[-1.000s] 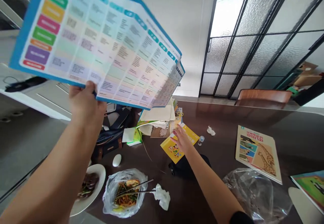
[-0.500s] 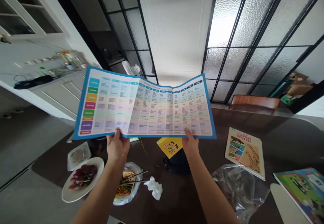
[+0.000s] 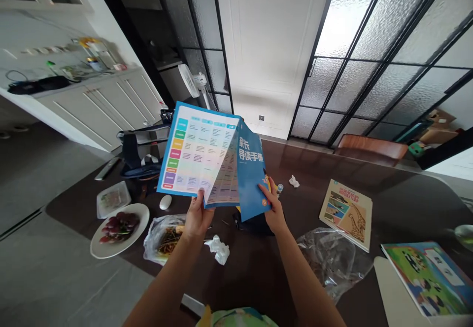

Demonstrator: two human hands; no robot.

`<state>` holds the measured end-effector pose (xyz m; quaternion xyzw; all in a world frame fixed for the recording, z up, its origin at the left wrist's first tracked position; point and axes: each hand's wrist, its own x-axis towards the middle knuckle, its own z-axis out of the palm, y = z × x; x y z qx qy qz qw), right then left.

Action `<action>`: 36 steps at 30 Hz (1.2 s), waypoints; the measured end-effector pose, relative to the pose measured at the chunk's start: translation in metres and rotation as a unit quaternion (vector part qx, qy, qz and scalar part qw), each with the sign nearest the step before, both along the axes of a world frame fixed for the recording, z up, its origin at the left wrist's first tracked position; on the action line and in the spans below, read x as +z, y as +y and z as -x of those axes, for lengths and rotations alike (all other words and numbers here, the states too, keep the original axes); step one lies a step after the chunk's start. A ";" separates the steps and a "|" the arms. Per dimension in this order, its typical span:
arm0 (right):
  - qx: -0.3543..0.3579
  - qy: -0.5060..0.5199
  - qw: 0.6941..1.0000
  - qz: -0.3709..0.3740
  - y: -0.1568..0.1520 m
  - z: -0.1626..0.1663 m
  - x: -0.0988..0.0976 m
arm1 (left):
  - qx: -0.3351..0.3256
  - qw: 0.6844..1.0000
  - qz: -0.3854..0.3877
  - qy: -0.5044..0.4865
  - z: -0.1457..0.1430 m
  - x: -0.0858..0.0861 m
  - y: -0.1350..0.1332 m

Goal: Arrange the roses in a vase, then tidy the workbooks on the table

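Note:
A folding leaflet (image 3: pixel 207 144) with a blue border and a printed chart is held up above the table, partly folded. My left hand (image 3: pixel 198 217) grips its lower edge near the first crease, thumb on the chart side. My right hand (image 3: pixel 273 208) pinches the lower right edge of the folded-over panel, which shows a blue cover with white characters. Below and left of my left hand lies a plastic-wrapped dish of food (image 3: pixel 166 242). A crumpled tissue (image 3: pixel 219 249) rests between my forearms. A dark item under the leaflet is mostly hidden.
A plate of grapes (image 3: pixel 120 231) and a clear container (image 3: pixel 113 199) stand at the left, near a dark bag (image 3: pixel 136 159). On the right are a giraffe book (image 3: pixel 347 213), a clear plastic bag (image 3: pixel 336 260) and a green picture book (image 3: pixel 428 277). A white egg-shaped object (image 3: pixel 165 202) lies near the leaflet.
The leaflet was spread wide; its right part has now folded inward, showing the blue cover. My right hand has turned and holds that panel's edge. The view has shifted slightly.

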<state>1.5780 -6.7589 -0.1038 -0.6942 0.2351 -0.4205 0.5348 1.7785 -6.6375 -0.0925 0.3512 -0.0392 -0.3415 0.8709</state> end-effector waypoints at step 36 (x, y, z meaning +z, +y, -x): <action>-0.092 -0.253 0.890 -0.368 -0.002 0.011 0.023 | -0.299 0.949 -0.090 0.046 0.028 -0.034 -0.043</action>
